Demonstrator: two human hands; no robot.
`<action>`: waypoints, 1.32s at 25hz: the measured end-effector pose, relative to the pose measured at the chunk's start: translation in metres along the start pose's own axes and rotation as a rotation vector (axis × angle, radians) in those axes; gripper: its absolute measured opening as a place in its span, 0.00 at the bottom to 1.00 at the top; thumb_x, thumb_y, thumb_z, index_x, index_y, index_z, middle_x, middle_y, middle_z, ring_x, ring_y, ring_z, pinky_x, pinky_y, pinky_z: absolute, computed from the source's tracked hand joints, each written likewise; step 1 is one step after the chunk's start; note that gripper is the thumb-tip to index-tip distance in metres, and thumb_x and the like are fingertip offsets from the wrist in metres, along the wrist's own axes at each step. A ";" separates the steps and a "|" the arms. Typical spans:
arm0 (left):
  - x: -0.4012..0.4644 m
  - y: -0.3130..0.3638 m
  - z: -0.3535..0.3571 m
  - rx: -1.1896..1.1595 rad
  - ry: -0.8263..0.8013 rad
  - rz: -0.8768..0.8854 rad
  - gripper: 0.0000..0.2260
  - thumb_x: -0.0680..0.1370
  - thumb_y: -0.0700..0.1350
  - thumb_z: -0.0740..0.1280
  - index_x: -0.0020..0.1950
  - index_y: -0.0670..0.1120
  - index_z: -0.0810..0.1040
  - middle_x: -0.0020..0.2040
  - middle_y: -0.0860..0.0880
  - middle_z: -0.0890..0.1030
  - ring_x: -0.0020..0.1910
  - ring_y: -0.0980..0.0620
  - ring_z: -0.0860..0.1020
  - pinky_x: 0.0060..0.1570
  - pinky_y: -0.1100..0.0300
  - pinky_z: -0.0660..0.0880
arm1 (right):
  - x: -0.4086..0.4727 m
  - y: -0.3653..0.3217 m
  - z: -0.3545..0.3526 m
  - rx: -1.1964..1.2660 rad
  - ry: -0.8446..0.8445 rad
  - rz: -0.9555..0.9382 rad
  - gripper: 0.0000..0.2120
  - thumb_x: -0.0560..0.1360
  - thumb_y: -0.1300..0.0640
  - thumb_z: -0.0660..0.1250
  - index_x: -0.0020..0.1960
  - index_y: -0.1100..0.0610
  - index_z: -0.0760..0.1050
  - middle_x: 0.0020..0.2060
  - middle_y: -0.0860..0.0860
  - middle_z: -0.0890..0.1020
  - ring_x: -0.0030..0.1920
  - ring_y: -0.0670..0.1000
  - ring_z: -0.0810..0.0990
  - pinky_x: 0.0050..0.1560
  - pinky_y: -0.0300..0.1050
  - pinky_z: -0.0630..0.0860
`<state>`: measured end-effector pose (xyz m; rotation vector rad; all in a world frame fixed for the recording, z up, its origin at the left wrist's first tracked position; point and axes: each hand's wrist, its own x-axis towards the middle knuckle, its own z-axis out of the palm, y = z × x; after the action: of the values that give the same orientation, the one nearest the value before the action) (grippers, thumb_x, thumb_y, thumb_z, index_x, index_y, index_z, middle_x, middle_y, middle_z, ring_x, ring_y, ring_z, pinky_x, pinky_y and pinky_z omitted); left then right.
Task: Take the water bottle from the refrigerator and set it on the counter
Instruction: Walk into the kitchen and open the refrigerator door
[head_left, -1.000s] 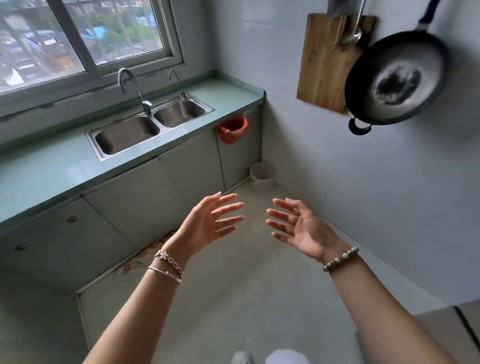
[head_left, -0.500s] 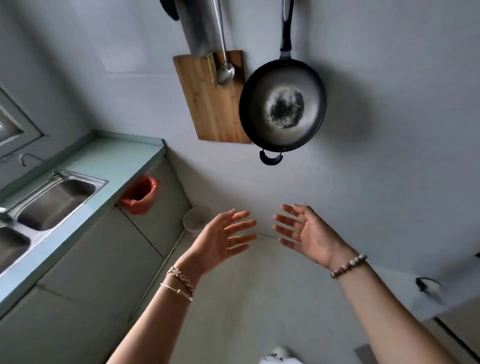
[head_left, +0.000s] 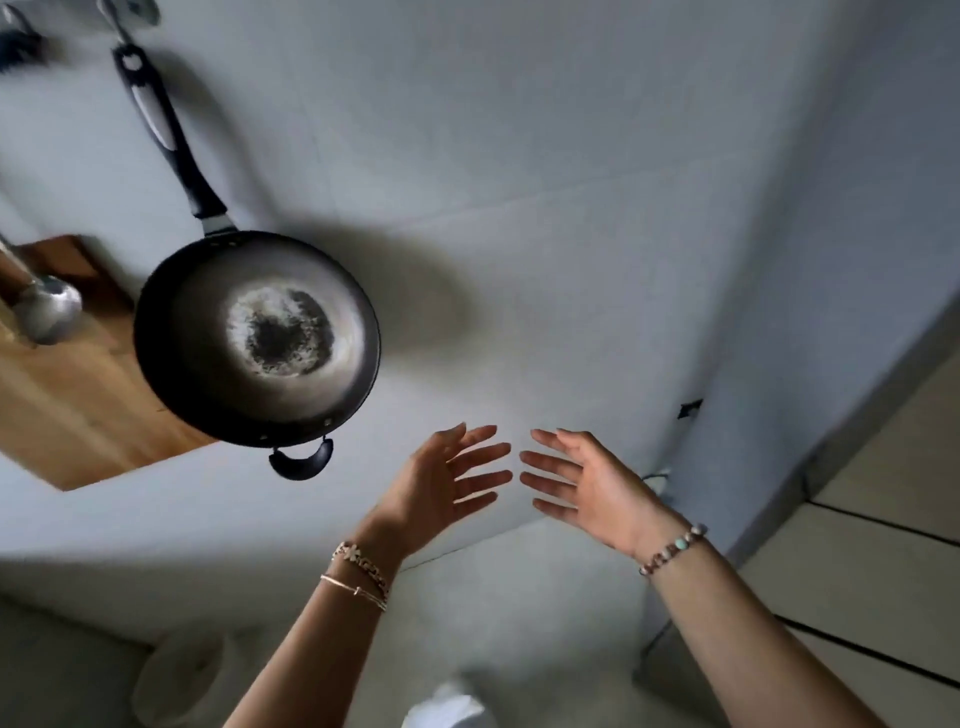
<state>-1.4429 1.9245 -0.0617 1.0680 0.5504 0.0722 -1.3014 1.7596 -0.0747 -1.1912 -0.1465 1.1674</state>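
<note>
My left hand (head_left: 439, 486) and my right hand (head_left: 587, 486) are raised side by side in front of a pale tiled wall, palms facing each other, fingers spread, nothing in either. A beige appliance front (head_left: 883, 545) with dark horizontal seams, likely the refrigerator, stands at the right edge, to the right of my right hand. No water bottle and no counter are in view.
A black frying pan (head_left: 257, 338) hangs on the wall at the left, over a wooden cutting board (head_left: 67, 395) with a metal ladle (head_left: 47, 312). A pale bin (head_left: 182, 675) sits on the floor at lower left. A cable outlet (head_left: 690, 409) marks the wall corner.
The view has swung right: the sink, counter and red bag have left the frame, the pan has shifted left, and the beige appliance front has come in at right. Both hands stay open.
</note>
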 end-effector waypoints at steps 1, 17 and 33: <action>0.022 0.006 0.010 0.028 -0.063 -0.023 0.18 0.76 0.57 0.63 0.61 0.51 0.81 0.64 0.47 0.81 0.63 0.42 0.79 0.67 0.45 0.68 | 0.002 -0.006 -0.013 0.026 0.061 -0.023 0.14 0.75 0.44 0.65 0.54 0.47 0.84 0.55 0.50 0.86 0.56 0.53 0.83 0.62 0.54 0.73; 0.188 0.050 0.177 0.222 -0.799 -0.255 0.16 0.77 0.53 0.62 0.59 0.49 0.82 0.61 0.45 0.83 0.59 0.43 0.81 0.64 0.46 0.72 | -0.057 -0.093 -0.048 -0.319 0.996 -0.611 0.07 0.78 0.52 0.67 0.51 0.50 0.83 0.43 0.44 0.87 0.47 0.46 0.85 0.43 0.35 0.77; 0.070 0.214 0.393 0.260 -0.895 0.996 0.03 0.73 0.30 0.69 0.45 0.36 0.80 0.40 0.40 0.83 0.41 0.50 0.78 0.42 0.49 0.77 | -0.215 -0.336 0.008 -2.075 1.821 -1.167 0.11 0.63 0.67 0.70 0.42 0.58 0.86 0.43 0.56 0.86 0.59 0.60 0.80 0.71 0.66 0.54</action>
<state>-1.1574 1.7332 0.2342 1.4020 -0.8265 0.3758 -1.1947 1.6329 0.2886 -2.6062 -0.5341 -1.9422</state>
